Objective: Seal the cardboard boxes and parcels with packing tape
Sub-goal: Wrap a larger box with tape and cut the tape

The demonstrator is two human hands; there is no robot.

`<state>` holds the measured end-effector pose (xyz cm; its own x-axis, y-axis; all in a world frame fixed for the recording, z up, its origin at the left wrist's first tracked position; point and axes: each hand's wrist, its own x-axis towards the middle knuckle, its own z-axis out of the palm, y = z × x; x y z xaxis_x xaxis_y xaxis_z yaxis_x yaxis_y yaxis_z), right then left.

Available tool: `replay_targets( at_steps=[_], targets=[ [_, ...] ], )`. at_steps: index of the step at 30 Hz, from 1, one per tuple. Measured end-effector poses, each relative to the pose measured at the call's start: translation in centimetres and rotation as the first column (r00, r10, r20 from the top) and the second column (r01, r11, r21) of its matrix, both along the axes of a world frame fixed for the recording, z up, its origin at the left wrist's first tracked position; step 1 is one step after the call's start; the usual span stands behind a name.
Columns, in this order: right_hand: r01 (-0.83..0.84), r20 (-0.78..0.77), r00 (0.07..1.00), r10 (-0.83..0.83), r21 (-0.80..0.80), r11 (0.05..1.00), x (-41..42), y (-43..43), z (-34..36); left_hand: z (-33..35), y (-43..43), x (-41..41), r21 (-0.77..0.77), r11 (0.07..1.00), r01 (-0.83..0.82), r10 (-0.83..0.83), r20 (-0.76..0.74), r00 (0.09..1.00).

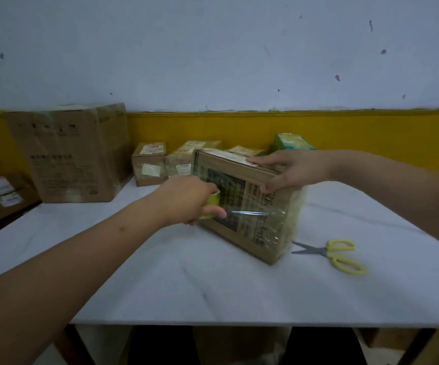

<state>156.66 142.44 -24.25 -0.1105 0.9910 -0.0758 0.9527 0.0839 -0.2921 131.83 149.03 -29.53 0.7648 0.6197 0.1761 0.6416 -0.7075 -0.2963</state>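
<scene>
Viewing head cam, single view. Box [260,206] stands on its long edge on tabletop [213,285], between both grips, tilted slightly.

Right grip [289,167] is clamped on the box's top edge, fingers across the top face, thumb on the front. Judged purpose: steady the box upright so tape can run round it.

Left grip [186,198] is curled round tape roll [213,201], held vs. the front face. Roll kept close, prob. to keep the strip taut.

Box condition: brown cardboard w/ dark print. Glossy, wrinkled clear film covers the end under the right grip. A bright glint runs from the roll across the front, approx. level w/ the left grip.

Scissors [337,252] lie below right grip, well apart, blades parted, prob. there for cutting.

Large carton [73,154] and small parcels [148,163] sit beyond left grip.
</scene>
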Motion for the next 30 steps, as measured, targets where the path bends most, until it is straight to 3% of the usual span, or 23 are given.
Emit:
replay_targets(
  at_steps=[3, 6, 10, 14, 16, 20, 22, 25, 27, 28, 30],
  targets=[
    [-0.023, -0.002, 1.000, 0.023, -0.055, 0.998, 0.0, 0.3, 0.3, 0.1, -0.5, -1.8, -0.191, 0.976, 0.101, -0.100, 0.015, 0.995],
    [-0.038, 0.043, 0.998, 0.042, -0.075, 0.996, -0.2, 0.4, 0.3, -0.9, -1.4, -3.1, -0.369, 0.925, 0.095, -0.112, -0.026, 0.993],
    [-0.103, 0.067, 0.992, 0.106, -0.043, 0.994, 0.0, 0.2, 0.4, -1.1, -1.0, -3.9, 0.002, 0.990, 0.143, -0.143, -0.012, 0.990],
    [-0.150, 0.012, 0.989, 0.151, -0.045, 0.988, 1.0, -0.2, 0.3, -0.3, 0.8, -6.2, 0.254, 0.960, 0.119, -0.134, 0.042, 0.990],
    [-0.151, -0.012, 0.988, 0.151, -0.042, 0.988, 1.1, 0.1, 0.1, -0.9, 1.3, -7.2, 0.234, 0.954, 0.189, -0.206, 0.049, 0.977],
    [-0.170, -0.025, 0.985, 0.169, -0.053, 0.984, 1.2, 0.9, -0.1, -2.2, 1.9, -8.4, -0.006, 0.992, 0.129, -0.129, -0.005, 0.992],
    [-0.170, -0.033, 0.985, 0.169, -0.064, 0.983, 1.2, 1.2, 0.1, -2.3, 2.3, -8.8, 0.031, 0.993, 0.115, -0.114, -0.040, 0.993],
    [-0.179, -0.039, 0.984, 0.176, -0.072, 0.981, 1.1, 1.5, 0.3, -2.0, 2.9, -8.5, 0.291, 0.942, 0.167, -0.188, 0.048, 0.981],
    [-0.202, -0.067, 0.978, 0.198, -0.068, 0.977, 1.0, 1.5, 0.2, -1.5, 3.5, -8.6, 0.194, 0.981, -0.024, 0.000, 0.121, 0.993],
    [-0.218, -0.083, 0.974, 0.213, -0.062, 0.974, 1.0, 1.5, 0.1, -1.8, 4.4, -8.8, 0.148, 0.984, -0.094, 0.081, 0.089, 0.993],
    [-0.221, -0.114, 0.970, 0.214, -0.062, 0.973, 1.1, 1.7, -0.1, -2.4, 5.7, -8.8, 0.143, 0.986, -0.083, 0.078, 0.045, 0.996]
  ],
)
